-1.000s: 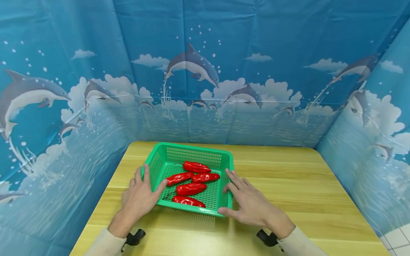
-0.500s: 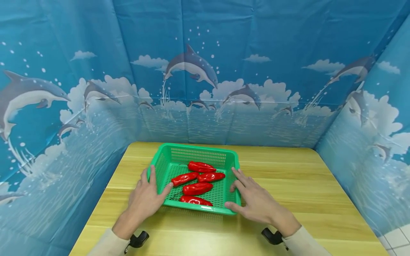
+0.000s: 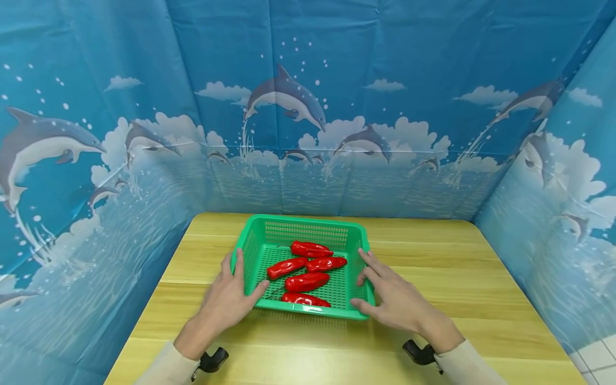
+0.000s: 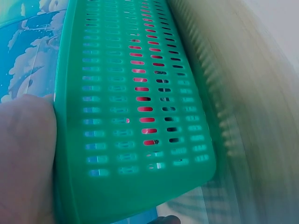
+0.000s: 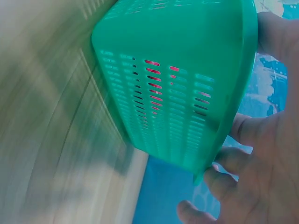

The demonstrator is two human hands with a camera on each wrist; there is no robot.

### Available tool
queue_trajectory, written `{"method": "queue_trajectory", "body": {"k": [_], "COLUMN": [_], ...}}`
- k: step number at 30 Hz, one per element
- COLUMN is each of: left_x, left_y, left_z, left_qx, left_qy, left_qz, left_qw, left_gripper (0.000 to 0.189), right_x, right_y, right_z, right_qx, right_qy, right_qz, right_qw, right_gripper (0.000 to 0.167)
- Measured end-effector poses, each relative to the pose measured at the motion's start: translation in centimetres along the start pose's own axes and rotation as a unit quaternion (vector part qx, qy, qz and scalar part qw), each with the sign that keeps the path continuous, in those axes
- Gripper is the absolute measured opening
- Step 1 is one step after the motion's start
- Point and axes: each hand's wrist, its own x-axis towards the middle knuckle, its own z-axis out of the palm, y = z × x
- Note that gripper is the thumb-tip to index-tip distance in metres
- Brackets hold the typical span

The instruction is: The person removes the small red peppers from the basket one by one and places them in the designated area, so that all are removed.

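A green plastic basket [image 3: 313, 308] with slotted walls sits near the far side of the table. Several glossy red peppers [image 3: 307, 282] lie in it, some with thin dark stems. My left hand [image 3: 226, 299] holds the rim at the left front corner, thumb over the edge. At the opposite side my right hand [image 3: 397, 299] holds the right rim, its fingertips reaching over it. In the right wrist view, fingers [image 5: 233, 158] bend over the rim. Through the slots in the left wrist view, red shows inside the basket [image 4: 117, 191].
The wooden table [image 3: 443, 278] reaches to the right and in front of the basket. Behind and beside it hangs a blue dolphin-print curtain [image 3: 308, 182]. Black wrist mounts [image 3: 420, 353] stick out beneath both forearms. White floor tiles [image 3: 594, 358] show at lower right.
Both hands have moved the basket to the right across the table, holding the same spots on its rim. The peppers have travelled along inside it.
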Motion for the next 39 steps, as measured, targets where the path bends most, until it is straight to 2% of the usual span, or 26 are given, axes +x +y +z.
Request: {"method": "queue_trajectory", "body": {"k": [5,14,25,30,34,39], "left_x": [-0.1,-0.5,-0.9,-0.9,-0.8,-0.5], "left_y": [0.4,1.3,2.2,2.5,2.6,2.5], "left_z": [0.3,0.5,1.1,1.2,1.2,1.0], "left_qx": [0.002,0.002,-0.012,-0.011,-0.028,-0.035], "left_qy": [-0.006,0.001,-0.013,-0.017,-0.023,-0.035], "left_qz": [0.002,-0.001,-0.004,0.003,0.004,0.003], "left_qw": [1.0,1.0,0.9998,0.9998,0.9993,0.9988], "left_gripper": [0.124,0.123,0.126,0.131,0.134,0.141], "right_x": [-0.2,-0.3,-1.0,-1.3,-1.3,-1.2], "right_y": [0.5,1.2,2.2,2.6,2.7,2.5], "right_z": [-0.3,-0.9,-1.7,-2.4,-2.9,-3.3], "right_qx": [0.016,0.042,0.05,0.029,0.005,-0.021], "right_qy": [-0.002,-0.005,-0.006,-0.017,-0.017,-0.018], "right_qz": [0.009,0.015,0.017,0.01,-0.008,-0.027], "right_qw": [0.9998,0.999,0.9986,0.9994,0.9998,0.9993], "right_gripper": [0.034,0.026,0.023,0.022,0.021,0.027]}}
